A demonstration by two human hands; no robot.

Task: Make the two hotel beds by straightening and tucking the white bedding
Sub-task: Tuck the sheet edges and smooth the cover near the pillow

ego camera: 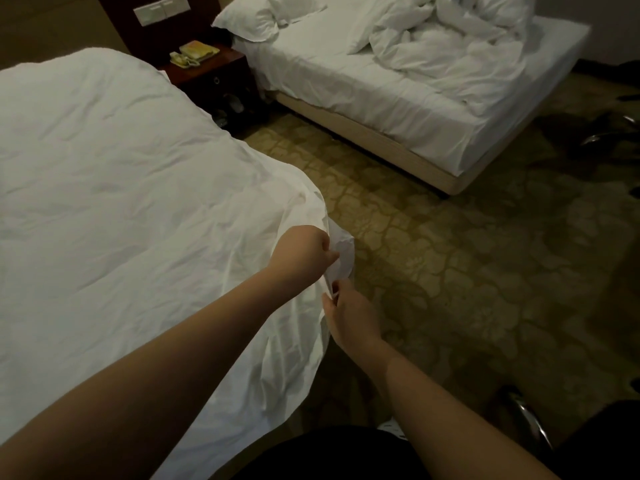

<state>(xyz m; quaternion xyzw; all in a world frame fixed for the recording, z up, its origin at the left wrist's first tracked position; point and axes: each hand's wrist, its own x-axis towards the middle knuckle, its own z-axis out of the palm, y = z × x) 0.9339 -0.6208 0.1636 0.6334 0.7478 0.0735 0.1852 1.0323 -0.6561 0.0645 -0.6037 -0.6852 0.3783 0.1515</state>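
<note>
Head view: a white duvet [104, 188] covers the near bed; at its corner, left hand [304, 252] and right hand [349, 315] fingers pinch the fabric. Beyond, the far bed [363, 84] carries rumpled bedding [446, 46] and pillows [263, 15].

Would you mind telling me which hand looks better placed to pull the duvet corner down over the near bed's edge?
Probably the right hand. It pinches the duvet corner from below, on the carpet side, so it could draw downward. The left hand holds the same fabric from above, over the bed.
</note>
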